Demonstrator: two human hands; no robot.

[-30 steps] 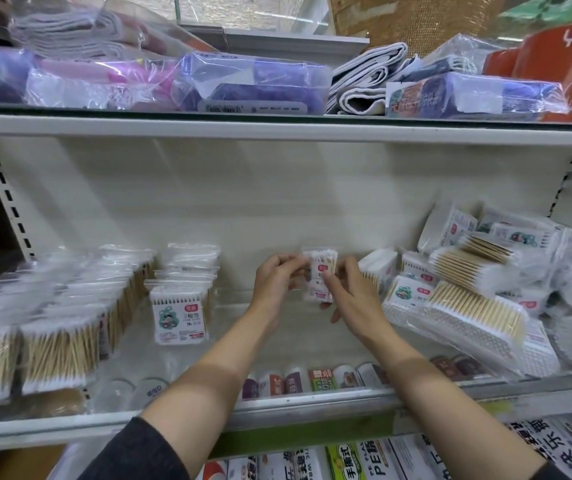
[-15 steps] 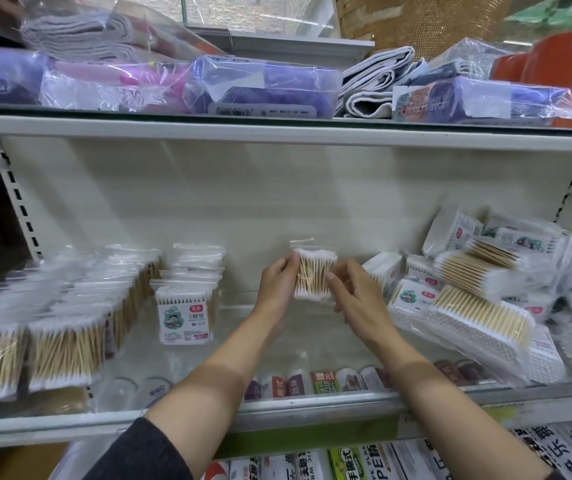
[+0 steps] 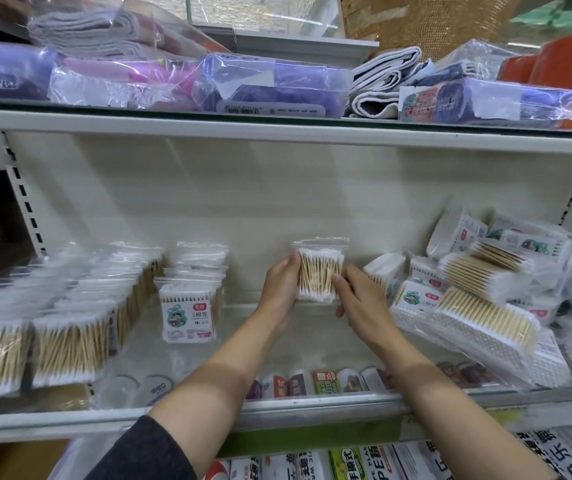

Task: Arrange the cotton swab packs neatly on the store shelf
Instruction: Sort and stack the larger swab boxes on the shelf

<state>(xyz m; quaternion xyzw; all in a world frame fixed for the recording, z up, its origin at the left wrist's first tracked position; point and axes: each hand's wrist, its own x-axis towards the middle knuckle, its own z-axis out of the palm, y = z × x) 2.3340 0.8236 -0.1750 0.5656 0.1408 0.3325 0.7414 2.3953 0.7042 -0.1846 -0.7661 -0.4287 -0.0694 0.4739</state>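
A small clear pack of wooden cotton swabs point(image 3: 319, 271) stands upright above the middle of the glass shelf point(image 3: 187, 379), close to the back panel. My left hand point(image 3: 279, 289) grips its left side and my right hand point(image 3: 357, 296) pinches its right lower edge. Neat upright rows of swab packs point(image 3: 66, 327) fill the shelf's left part, and one labelled row point(image 3: 189, 313) stands just left of my hands. A loose heap of swab packs point(image 3: 478, 299) lies on the right.
The upper shelf point(image 3: 277, 128) overhangs close above and carries bagged cloths point(image 3: 270, 86) and folded towels point(image 3: 381, 84). Slotted uprights point(image 3: 23, 199) flank the bay. Boxed goods point(image 3: 346, 462) sit on the shelf below.
The pack has been turned in my hands, from its printed label side to the bare swab side, and now stands upright. Both hands stayed at the shelf's middle.
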